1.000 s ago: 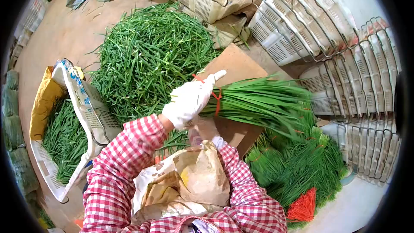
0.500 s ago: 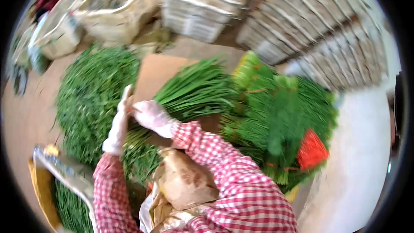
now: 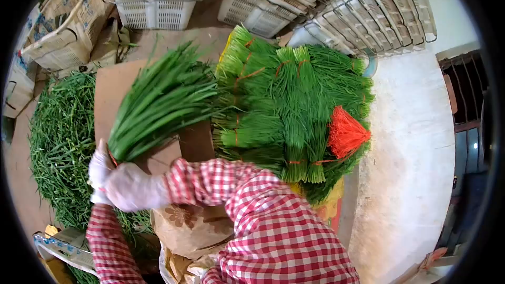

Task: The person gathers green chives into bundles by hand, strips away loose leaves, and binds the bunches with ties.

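A loose-leaved bunch of chives (image 3: 158,102) lies slanted over a cardboard sheet (image 3: 118,81), its leaves fanned to the upper right. Around its stem end runs a thin red tie (image 3: 112,160). My left hand (image 3: 98,171), in a whitish glove, is closed about the stem end from the left. Close against it, my gloved right hand (image 3: 132,187) is closed where the tie runs in; its fingertips are partly hidden. To the right, several tied chive bundles (image 3: 255,121) are stacked, with a bunch of red ties (image 3: 347,132) on top.
A heap of loose greens (image 3: 63,142) lies at the left. White plastic crates (image 3: 155,0) are stacked behind, and more crates (image 3: 368,18) lean at the upper right. A pale wall or ledge (image 3: 405,152) borders the right side. A sack (image 3: 63,250) stands at the lower left.
The view has shifted, so most things sit further left. The hands have come to the chives' stem end with the red tie around it; earlier they were beside the bunch on the cardboard.
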{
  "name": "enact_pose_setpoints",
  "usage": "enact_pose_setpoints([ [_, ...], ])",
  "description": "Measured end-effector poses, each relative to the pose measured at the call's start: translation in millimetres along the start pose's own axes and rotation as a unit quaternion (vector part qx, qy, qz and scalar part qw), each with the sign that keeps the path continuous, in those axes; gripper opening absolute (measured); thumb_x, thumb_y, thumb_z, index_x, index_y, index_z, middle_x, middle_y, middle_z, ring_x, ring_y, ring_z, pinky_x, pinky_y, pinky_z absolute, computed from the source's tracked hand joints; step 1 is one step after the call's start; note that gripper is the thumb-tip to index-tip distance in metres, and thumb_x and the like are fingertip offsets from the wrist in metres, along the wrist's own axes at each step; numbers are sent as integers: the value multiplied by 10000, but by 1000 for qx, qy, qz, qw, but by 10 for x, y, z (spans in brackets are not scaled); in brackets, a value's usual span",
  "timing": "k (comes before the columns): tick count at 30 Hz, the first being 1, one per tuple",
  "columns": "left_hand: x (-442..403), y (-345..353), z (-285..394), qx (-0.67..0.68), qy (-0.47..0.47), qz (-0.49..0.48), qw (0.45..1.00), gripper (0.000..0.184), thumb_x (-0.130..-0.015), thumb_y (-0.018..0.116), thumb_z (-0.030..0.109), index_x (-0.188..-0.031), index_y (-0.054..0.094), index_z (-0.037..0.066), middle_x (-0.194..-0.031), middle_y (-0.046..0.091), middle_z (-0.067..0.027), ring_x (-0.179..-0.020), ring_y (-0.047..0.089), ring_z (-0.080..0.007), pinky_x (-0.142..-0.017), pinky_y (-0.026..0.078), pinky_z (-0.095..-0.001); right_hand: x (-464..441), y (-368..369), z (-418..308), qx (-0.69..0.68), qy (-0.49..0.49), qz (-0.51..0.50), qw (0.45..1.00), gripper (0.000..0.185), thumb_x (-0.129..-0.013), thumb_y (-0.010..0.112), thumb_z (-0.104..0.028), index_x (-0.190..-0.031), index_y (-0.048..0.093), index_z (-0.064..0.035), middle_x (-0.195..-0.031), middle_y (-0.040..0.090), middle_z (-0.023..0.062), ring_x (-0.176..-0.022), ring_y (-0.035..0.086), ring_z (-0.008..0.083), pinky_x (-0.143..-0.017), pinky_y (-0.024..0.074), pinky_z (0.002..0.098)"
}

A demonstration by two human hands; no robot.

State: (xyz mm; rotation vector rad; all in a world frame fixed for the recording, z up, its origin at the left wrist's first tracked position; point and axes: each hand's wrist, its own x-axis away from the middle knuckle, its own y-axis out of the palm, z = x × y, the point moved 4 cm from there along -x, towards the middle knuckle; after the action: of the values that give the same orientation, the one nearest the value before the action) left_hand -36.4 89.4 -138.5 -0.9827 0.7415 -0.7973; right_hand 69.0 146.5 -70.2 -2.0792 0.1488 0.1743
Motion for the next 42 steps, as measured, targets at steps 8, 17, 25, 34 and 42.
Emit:
enact_pose_setpoints([
  [8, -5, 97, -43, -68, -1, -13, 998, 975, -551, 831, 276, -1332, 310, 14, -1075, 542, -171, -972, 531, -349, -825, 450, -421, 815, 670, 561, 32, -6, -55, 998, 249, -788, 582, -212, -977, 585, -50, -852, 591, 112, -680, 602, 244, -578, 500, 373],
  [17, -270, 45, -139, -69, -84, -79, 991, 508, -694, 723, 278, -1064, 462, 47, -825, 578, -121, -740, 586, -335, -605, 472, -426, 1253, -686, -183, 0, 71, 321, 945, 672, -818, 602, -288, -1368, 295, -52, -1081, 499, 151, -747, 548, 247, -660, 464, 362],
  [25, -166, -1326, 1986, -357, 210, 69, 908, 764, -647, 750, 209, -1267, 362, -11, -1015, 543, -148, -896, 528, -341, -757, 444, -420, 1712, -1081, -131, -390, 193, 80, 897, 429, -896, 527, -406, -903, 629, 11, -732, 624, 166, -775, 636, 283, -717, 495, 396],
  [34, 285, -453, 3043, 353, -96, -114, 924, 451, -725, 767, 174, -1090, 544, 33, -959, 640, -74, -856, 597, -153, -784, 498, -291, 2336, -1308, 381, -712, 214, 323, 586, 643, -654, 815, -436, -1103, 600, -28, -1017, 654, 91, -1066, 551, 217, -937, 427, 348],
  [42, 922, -166, 3912, 416, -103, -411, 805, 673, -841, 678, 195, -1382, 336, -12, -1197, 557, -125, -1093, 513, -171, -941, 396, -271, 3469, -787, 1594, -524, 434, 191, 707, 503, -721, 721, -489, -938, 683, -37, -914, 673, 115, -806, 631, 209, -831, 503, 329],
])
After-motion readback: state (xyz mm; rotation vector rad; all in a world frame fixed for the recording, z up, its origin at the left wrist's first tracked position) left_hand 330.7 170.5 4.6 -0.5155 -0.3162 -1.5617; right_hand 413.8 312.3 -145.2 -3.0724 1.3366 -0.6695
